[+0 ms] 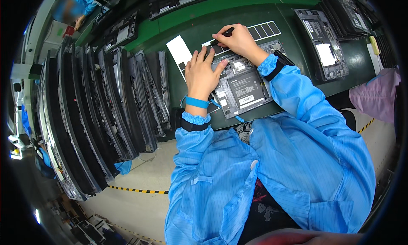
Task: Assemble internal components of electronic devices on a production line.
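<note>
An opened tablet-like device point(223, 96) lies in front of me with its dark battery point(245, 90) and circuit parts bare. My right hand point(239, 41) pinches a slim black tool point(228, 32), either tweezers or a pen; I cannot tell which. Its tip points down at a white strip of black rectangular pads point(265, 30) beyond the device. My left hand point(201, 74) rests palm down with fingers spread, fingertips by the strip's left end and thumb over the device's upper left edge. Beside those fingertips is a white sheet point(180, 50) with a dark square on it.
A long row of opened devices point(108, 104) stands on edge at my left, with dark sheets between them. Another opened device point(323, 47) lies to the right, near a stack of more point(346, 13). A yellow-handled tool point(374, 45) lies far right. Another person's hand point(79, 22) shows top left.
</note>
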A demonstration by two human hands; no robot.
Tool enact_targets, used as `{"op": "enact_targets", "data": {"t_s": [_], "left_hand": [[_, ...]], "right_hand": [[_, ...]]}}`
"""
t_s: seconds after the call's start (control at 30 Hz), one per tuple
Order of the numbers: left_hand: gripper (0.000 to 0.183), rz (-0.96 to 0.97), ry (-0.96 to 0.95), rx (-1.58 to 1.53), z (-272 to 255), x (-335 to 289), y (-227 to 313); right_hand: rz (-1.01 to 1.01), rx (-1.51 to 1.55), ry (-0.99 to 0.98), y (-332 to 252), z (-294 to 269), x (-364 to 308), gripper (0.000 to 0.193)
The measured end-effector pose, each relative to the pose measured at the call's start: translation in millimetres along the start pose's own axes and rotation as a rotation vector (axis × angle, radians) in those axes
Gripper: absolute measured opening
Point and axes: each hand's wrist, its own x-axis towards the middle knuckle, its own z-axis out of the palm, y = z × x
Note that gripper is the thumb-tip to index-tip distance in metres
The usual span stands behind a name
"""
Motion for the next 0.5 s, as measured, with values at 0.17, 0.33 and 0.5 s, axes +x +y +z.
{"op": "enact_targets", "data": {"t_s": [0.17,0.33,0.5], "left_hand": [[0.060,-0.013,-0.021,-0.006,-2.1,0.6,-1.6],[0.059,-0.047,-0.023,-0.018,-1.3,0.5,-1.2],[0.060,-0.057,-0.032,-0.019,-2.4,-0.8,-1.0]], "right_hand": [[-0.129,0.020,0.023,0.1,5.7,-2.8,0.023],[-0.103,0.074,0.067,2.4,2.1,-3.0,0.025],[-0.059,-0.030,0.052,1.2,1.5,-2.6,0.032]]}}
